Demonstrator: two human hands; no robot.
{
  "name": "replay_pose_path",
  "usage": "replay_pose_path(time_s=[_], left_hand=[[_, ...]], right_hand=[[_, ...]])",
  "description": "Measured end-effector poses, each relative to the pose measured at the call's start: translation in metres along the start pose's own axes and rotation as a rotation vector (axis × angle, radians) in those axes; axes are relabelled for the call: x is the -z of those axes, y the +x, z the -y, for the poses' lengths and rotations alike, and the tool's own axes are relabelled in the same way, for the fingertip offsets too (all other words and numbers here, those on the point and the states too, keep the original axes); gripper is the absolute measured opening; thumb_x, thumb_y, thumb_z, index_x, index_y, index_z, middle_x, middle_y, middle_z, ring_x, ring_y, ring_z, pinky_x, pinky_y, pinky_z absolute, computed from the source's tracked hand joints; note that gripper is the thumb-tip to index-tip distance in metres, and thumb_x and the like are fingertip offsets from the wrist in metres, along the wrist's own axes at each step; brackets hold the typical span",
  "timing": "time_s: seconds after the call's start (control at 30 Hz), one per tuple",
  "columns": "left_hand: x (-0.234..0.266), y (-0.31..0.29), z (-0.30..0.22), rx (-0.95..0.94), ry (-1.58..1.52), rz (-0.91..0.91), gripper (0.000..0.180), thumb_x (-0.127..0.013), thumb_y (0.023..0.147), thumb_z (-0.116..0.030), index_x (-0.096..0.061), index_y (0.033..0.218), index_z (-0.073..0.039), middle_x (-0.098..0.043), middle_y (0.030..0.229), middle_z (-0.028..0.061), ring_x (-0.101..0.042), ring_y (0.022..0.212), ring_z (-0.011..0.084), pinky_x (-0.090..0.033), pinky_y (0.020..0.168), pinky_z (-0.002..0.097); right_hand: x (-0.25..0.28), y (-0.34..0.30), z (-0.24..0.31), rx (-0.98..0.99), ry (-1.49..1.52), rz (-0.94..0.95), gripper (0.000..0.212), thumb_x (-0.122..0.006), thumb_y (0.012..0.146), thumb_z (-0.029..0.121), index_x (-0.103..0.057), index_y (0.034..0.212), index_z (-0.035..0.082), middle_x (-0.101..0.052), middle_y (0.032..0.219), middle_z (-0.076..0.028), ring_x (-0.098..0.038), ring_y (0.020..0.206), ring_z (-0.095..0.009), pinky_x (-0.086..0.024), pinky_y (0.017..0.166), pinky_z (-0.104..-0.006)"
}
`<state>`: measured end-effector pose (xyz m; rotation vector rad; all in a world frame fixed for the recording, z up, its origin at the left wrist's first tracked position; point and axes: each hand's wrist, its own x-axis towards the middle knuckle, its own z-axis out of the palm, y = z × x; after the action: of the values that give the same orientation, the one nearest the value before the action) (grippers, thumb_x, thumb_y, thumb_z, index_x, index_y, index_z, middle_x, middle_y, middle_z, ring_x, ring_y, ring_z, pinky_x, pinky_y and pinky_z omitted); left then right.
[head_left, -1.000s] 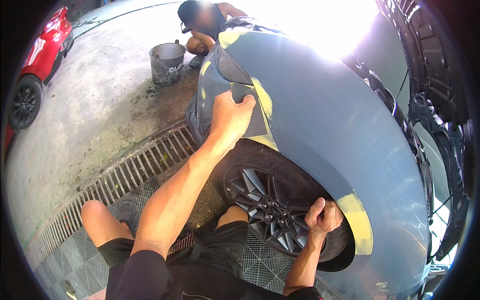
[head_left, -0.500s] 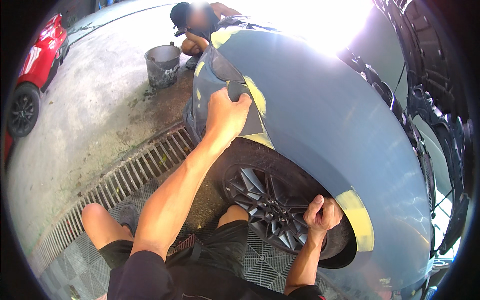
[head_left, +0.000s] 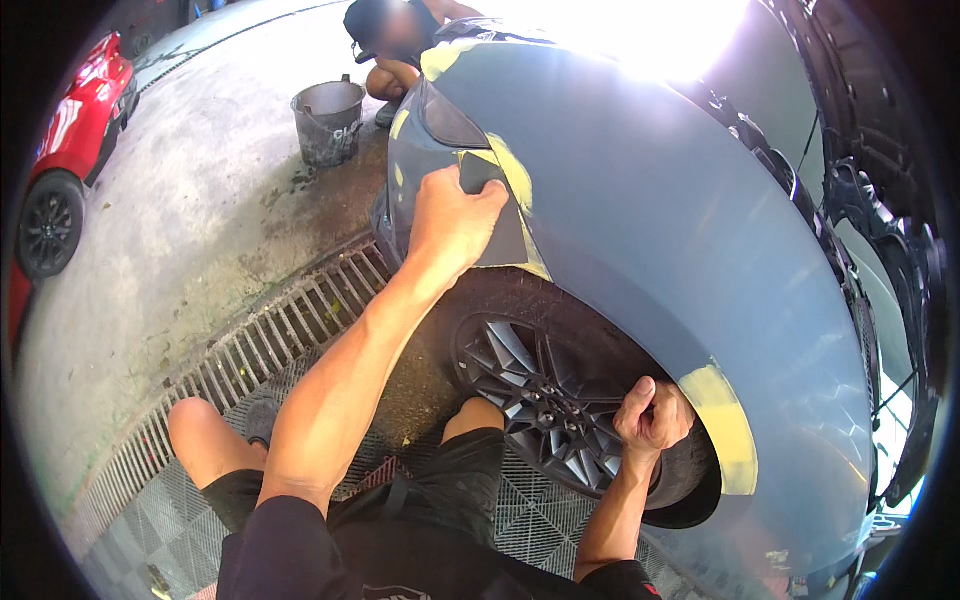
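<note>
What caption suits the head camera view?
Left hand holds dark sheet against blue-grey car, right hand at wheel arch.

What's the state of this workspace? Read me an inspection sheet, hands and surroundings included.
Surface: blue-grey car body with pale yellow patches.
Floor: concrete, a slotted drain grate and gridded tiles.
Job's things: dark sheet against the body, between headlamp and wheel.
Clutter: dark bucket on the concrete; contents not visible.
Left hand: on the sheet, thumb over it.
Right hand: curled at the wheel arch edge; whether it grips is unclear.
Cables: nothing seen that is clearly a cable.
Surroundings: red car at left; another person crouching beyond the bucket.
</note>
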<state>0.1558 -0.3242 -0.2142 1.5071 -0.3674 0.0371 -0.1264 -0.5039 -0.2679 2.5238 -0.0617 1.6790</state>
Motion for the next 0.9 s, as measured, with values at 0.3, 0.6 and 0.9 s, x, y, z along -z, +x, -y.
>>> replay_pose_path(time_s=[0.3,0.6,0.9], left_hand=[[0.001,-0.009,-0.014,0.078,-0.012,0.053,0.03,-0.071,0.097,-0.015,-0.075,0.116,0.008,-0.077,0.092,0.008,-0.067,0.081,0.0126,-0.055,0.076,0.0333],[-0.001,0.011,-0.005,0.034,0.011,0.047,0.027,-0.067,0.098,-0.012,-0.076,0.116,0.006,-0.078,0.095,0.0076,-0.069,0.084,0.0124,-0.056,0.078,0.0332],[0.0,0.009,-0.006,-0.024,0.035,0.014,0.024,-0.066,0.098,-0.008,-0.075,0.114,0.006,-0.078,0.096,0.0069,-0.069,0.085,0.0126,-0.055,0.078,0.033]], right_hand=[[-0.004,0.008,0.0,0.045,0.027,-0.064,0.032,-0.07,0.101,0.002,-0.053,0.074,0.005,-0.05,0.058,-0.006,-0.044,0.049,-0.024,-0.037,0.052,-0.0363],[-0.007,0.006,0.001,0.038,0.03,-0.068,0.035,-0.069,0.101,0.002,-0.05,0.073,0.006,-0.05,0.059,-0.006,-0.044,0.048,-0.024,-0.036,0.051,-0.0371],[-0.007,0.005,0.001,0.042,0.01,-0.064,0.036,-0.069,0.102,0.002,-0.048,0.072,0.007,-0.049,0.058,-0.005,-0.044,0.047,-0.023,-0.035,0.051,-0.037]])
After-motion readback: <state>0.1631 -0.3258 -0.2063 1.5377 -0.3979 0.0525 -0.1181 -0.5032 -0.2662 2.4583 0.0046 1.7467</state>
